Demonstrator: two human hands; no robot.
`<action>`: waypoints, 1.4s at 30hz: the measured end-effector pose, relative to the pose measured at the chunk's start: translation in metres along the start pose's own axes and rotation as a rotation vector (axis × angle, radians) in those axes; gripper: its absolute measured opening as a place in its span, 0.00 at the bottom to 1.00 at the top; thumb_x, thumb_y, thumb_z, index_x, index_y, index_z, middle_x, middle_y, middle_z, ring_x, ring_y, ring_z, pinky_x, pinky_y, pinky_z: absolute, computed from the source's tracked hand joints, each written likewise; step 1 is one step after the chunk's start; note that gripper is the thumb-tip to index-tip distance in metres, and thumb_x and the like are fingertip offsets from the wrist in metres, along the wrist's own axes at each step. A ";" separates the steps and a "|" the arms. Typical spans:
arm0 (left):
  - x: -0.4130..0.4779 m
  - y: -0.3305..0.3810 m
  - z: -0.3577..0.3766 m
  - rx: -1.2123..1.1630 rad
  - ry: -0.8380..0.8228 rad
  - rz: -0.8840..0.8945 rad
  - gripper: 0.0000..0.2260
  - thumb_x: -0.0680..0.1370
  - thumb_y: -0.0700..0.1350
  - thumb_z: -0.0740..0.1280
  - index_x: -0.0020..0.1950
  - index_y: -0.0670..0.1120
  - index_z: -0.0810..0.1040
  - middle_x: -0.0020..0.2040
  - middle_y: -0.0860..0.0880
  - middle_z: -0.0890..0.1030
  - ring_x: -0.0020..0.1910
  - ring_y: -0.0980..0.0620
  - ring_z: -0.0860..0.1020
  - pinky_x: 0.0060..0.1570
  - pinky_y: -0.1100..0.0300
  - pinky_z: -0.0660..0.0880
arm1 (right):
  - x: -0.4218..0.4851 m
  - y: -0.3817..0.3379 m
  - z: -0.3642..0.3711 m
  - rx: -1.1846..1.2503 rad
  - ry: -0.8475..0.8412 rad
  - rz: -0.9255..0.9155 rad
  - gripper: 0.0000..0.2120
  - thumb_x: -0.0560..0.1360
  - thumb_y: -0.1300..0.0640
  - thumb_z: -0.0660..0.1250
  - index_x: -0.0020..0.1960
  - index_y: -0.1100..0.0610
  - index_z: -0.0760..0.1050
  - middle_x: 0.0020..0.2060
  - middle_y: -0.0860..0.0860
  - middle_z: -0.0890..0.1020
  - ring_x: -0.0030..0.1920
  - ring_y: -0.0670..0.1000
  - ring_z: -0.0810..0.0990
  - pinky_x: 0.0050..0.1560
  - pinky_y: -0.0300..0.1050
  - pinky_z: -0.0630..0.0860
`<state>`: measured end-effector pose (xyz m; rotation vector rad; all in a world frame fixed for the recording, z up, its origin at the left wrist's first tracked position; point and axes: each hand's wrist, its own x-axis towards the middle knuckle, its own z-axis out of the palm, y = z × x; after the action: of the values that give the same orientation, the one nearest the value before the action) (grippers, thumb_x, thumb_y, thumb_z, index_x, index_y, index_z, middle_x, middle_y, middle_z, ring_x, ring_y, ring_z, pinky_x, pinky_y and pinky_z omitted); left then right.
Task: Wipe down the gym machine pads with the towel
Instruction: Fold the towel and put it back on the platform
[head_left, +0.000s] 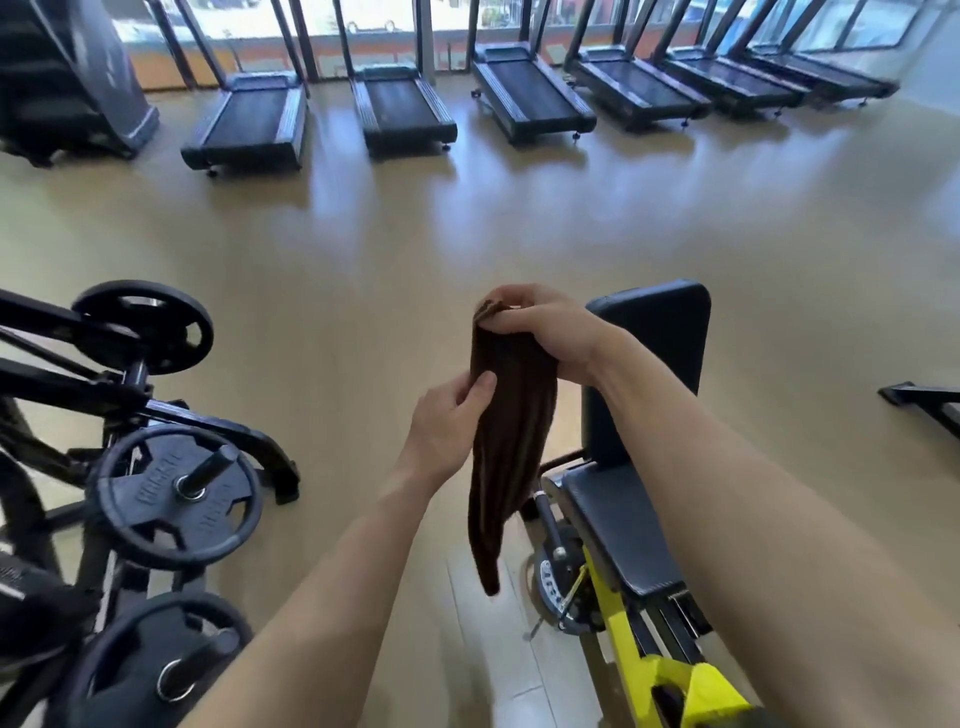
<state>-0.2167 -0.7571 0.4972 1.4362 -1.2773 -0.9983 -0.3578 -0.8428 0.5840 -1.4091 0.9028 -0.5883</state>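
Towel (511, 441), dark brown, hanging bunched lengthwise

No words can be read here. The black weight plate (179, 496) has raised letters on its face, but they are too blurry. The round metal disc (553, 579) beside the seat pad (618, 519) has small marks, too tiny to read.

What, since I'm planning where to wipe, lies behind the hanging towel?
Around the towel shows mostly floor; the seat pad and back pad stand just right of it. Whatever lies directly behind the cloth is hidden.
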 end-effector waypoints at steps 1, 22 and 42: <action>-0.009 -0.007 -0.003 0.033 -0.002 -0.036 0.16 0.82 0.56 0.62 0.50 0.47 0.83 0.47 0.43 0.86 0.47 0.46 0.84 0.51 0.47 0.79 | -0.004 -0.005 0.010 0.033 0.023 -0.015 0.02 0.79 0.63 0.68 0.48 0.58 0.79 0.38 0.54 0.81 0.41 0.52 0.81 0.45 0.47 0.79; -0.211 -0.193 -0.169 0.395 0.164 -0.482 0.18 0.83 0.58 0.62 0.42 0.45 0.77 0.37 0.48 0.81 0.39 0.46 0.79 0.39 0.51 0.73 | -0.056 -0.009 0.123 0.737 0.772 -0.119 0.04 0.82 0.58 0.66 0.55 0.57 0.76 0.48 0.56 0.78 0.50 0.58 0.78 0.55 0.54 0.77; -0.345 -0.133 -0.132 -0.028 0.407 -0.898 0.19 0.76 0.53 0.73 0.56 0.38 0.78 0.51 0.43 0.83 0.49 0.41 0.83 0.54 0.49 0.81 | -0.216 0.152 0.211 0.168 0.507 0.317 0.09 0.69 0.50 0.75 0.42 0.55 0.79 0.42 0.54 0.84 0.46 0.57 0.84 0.52 0.56 0.82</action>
<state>-0.1022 -0.3956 0.3940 2.1101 -0.2841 -1.1763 -0.3305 -0.5301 0.4597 -0.9494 1.4129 -0.7719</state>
